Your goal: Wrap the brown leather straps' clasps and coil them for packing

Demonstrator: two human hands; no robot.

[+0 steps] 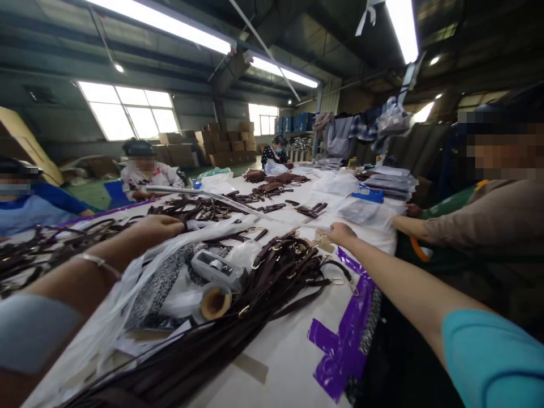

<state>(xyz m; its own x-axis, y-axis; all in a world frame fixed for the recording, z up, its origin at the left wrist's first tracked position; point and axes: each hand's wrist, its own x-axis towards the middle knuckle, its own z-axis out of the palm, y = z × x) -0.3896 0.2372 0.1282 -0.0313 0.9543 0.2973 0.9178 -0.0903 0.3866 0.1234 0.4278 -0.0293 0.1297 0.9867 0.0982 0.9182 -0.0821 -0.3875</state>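
Note:
My left hand [165, 226] is closed at the left, over the edge of a clear plastic sheet [170, 249]; what its fingers grip is hard to make out. Farther right, my right hand [341, 233] pinches the end of a long clear plastic strip [250, 208], which stretches back to the left above the table. Between my arms lies a pile of dark brown straps [280, 266] with gold-coloured metal clasps. Beside it are a grey plastic device [219, 269] and a roll with a cardboard core [216, 301].
More brown straps [204, 208] are spread over the white table [293, 362]. Purple tape [344, 340] covers its right edge. Stacked plastic packets [389, 184] and a blue box [368, 194] stand at the back right. Several people are around the table, one close at right.

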